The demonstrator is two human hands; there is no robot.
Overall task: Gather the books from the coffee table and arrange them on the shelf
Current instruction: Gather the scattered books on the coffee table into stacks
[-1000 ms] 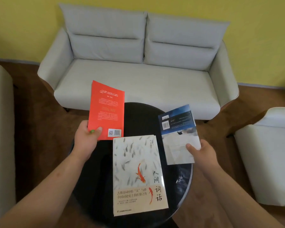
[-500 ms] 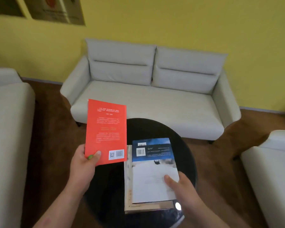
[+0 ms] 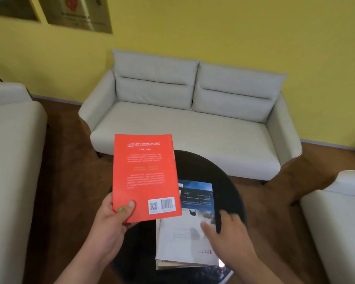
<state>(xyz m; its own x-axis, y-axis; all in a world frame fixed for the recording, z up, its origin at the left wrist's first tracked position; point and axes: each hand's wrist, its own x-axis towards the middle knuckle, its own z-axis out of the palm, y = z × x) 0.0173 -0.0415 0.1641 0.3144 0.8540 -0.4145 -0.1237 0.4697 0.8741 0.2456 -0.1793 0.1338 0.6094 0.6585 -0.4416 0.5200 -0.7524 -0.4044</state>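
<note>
Books sit in the lower middle of the frame: an orange-red paperback book [image 3: 145, 177] with a white barcode panel is held up in the air, back cover to the camera, by the left hand [image 3: 109, 224]. That hand grips its lower left corner, thumb [image 3: 128, 208] flat on the cover and the other fingers hidden behind it. Half a second ago this book stood just left of the stack. Now it has moved right and covers the upper left corner of the blue-and-white paperback book [image 3: 184, 238].

That second book lies flat on the round black glossy coffee table [image 3: 223, 185], on top of a cream-edged book [image 3: 172, 265] of which only the lower edge shows. A second ago the blue-and-white one was in the right hand, beside the cream book rather than on it.

The right hand [image 3: 232, 238], blurred, is at the stack's right edge with fingers loosely spread and nothing gripped; whether it touches the cover I cannot tell. Half a second ago its thumb pressed the cover lower down.

More of the yellow wall [image 3: 234, 27] shows than before, with framed pictures [image 3: 76, 11] in the upper left corner. A pale grey two-seat fabric sofa [image 3: 182, 128] fills the middle of the frame, and pale seats [image 3: 8, 160] stand at the left and right edges
</note>
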